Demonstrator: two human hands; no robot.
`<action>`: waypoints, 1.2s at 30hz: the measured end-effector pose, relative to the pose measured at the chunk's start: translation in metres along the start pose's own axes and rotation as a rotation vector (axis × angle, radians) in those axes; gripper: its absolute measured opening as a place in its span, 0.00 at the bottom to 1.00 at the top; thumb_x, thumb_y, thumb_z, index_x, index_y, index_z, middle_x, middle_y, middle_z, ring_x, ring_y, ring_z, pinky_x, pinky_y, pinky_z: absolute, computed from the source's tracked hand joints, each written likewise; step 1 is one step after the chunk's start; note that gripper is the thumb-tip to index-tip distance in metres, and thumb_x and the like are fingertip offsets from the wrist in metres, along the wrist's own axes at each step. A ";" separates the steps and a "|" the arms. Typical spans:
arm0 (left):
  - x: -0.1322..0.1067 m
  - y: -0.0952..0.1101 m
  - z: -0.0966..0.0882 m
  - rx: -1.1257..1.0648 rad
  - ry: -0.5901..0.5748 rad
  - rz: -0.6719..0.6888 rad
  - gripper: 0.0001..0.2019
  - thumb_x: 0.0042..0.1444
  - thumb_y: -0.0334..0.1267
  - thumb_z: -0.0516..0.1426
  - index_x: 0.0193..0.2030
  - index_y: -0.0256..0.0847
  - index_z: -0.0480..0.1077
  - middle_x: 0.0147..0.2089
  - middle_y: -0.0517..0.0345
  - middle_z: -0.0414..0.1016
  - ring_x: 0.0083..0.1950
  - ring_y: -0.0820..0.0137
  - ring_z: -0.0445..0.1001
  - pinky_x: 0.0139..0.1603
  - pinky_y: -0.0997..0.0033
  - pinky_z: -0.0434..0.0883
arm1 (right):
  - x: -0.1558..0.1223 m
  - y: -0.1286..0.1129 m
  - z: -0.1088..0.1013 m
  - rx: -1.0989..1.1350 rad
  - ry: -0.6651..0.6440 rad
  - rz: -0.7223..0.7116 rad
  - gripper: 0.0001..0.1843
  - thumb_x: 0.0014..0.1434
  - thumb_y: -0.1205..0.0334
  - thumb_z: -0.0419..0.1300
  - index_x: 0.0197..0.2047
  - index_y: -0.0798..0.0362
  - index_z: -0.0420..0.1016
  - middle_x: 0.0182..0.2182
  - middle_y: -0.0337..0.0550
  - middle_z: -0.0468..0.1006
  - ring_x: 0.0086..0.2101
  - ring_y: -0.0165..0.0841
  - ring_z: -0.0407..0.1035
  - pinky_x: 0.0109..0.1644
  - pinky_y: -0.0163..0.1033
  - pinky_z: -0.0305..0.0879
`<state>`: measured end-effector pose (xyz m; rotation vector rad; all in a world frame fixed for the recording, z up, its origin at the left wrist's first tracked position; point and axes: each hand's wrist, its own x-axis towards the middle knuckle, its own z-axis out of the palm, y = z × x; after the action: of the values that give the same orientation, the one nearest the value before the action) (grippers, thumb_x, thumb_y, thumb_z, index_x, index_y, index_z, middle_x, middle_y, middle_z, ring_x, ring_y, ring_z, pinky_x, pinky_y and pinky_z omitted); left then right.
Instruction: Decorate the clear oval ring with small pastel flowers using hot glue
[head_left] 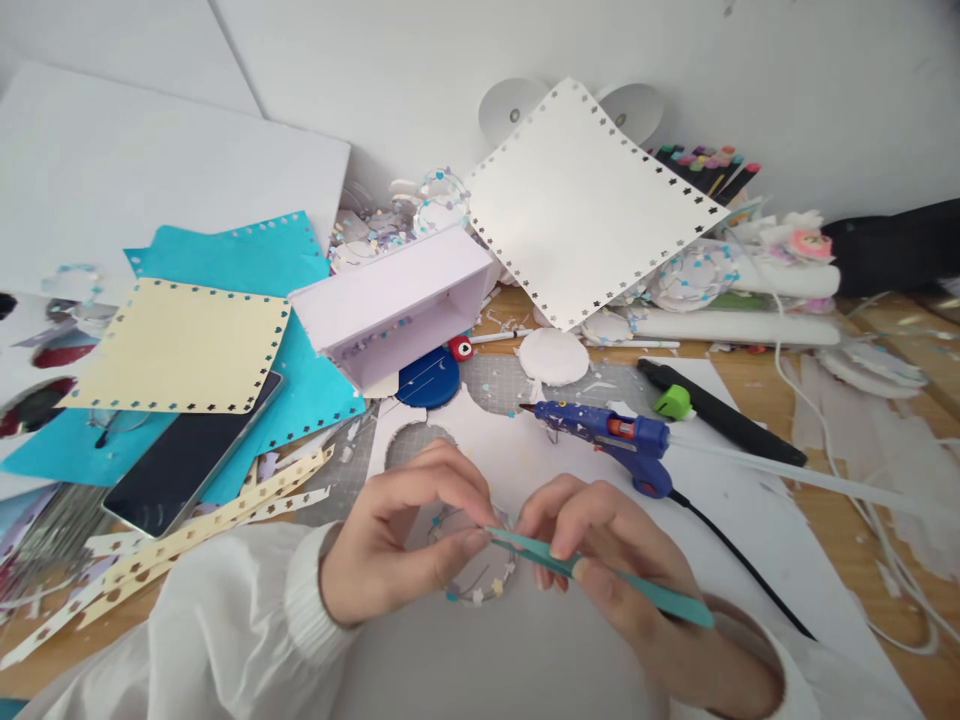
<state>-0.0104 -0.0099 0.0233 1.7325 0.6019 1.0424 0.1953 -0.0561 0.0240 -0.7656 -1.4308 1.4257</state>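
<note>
My right hand (611, 545) is closed around a pair of teal tweezers (667, 600), which slants with its tip to the left. The thumb and forefinger of my left hand (416, 530) pinch together right at that tip. Whatever small thing lies between them is too tiny to make out. Below both hands is a thin ring (478, 597) dotted with small white, yellow and blue paper pieces; my fingers cover part of it. A blue glue gun (607, 430) lies beyond my right hand, a clear glue stick (780, 465) in its back.
White cut paper (487, 430) covers a grey cutting mat (622, 380). Around it are a lilac box (397, 300), a blue round lid (429, 378), a black pen-shaped tool (720, 415), a phone (191, 455), and cream (180, 345) and blue (307, 375) punched sheets. A punched white square (585, 210) stands behind.
</note>
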 end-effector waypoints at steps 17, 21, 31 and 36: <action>-0.001 -0.008 -0.002 -0.297 -0.005 -0.107 0.05 0.55 0.31 0.61 0.38 0.41 0.78 0.32 0.53 0.73 0.36 0.68 0.71 0.38 0.66 0.68 | -0.003 0.006 0.002 0.058 -0.019 0.016 0.06 0.67 0.60 0.51 0.44 0.44 0.68 0.43 0.40 0.71 0.31 0.25 0.67 0.34 0.33 0.66; -0.001 -0.008 -0.002 -0.310 -0.003 -0.119 0.06 0.54 0.30 0.62 0.38 0.42 0.79 0.33 0.53 0.73 0.36 0.69 0.71 0.38 0.67 0.68 | -0.004 0.007 0.003 0.085 -0.019 0.029 0.06 0.67 0.60 0.51 0.44 0.44 0.68 0.43 0.39 0.70 0.32 0.25 0.68 0.35 0.32 0.66; -0.001 -0.012 -0.001 -0.374 0.046 -0.136 0.08 0.53 0.29 0.63 0.38 0.45 0.80 0.32 0.54 0.75 0.36 0.69 0.71 0.38 0.67 0.70 | -0.003 0.006 0.003 0.061 -0.004 0.063 0.05 0.67 0.58 0.52 0.43 0.44 0.68 0.42 0.39 0.70 0.32 0.24 0.68 0.34 0.31 0.66; -0.002 -0.013 -0.001 -0.407 0.048 -0.161 0.08 0.52 0.29 0.64 0.37 0.46 0.81 0.31 0.55 0.74 0.35 0.70 0.71 0.39 0.67 0.69 | -0.002 0.005 0.002 -0.002 -0.003 0.051 0.05 0.67 0.60 0.52 0.43 0.43 0.68 0.41 0.39 0.72 0.31 0.25 0.67 0.32 0.32 0.64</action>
<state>-0.0113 -0.0054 0.0109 1.2866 0.5087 1.0140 0.1934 -0.0582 0.0186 -0.8073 -1.4244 1.4647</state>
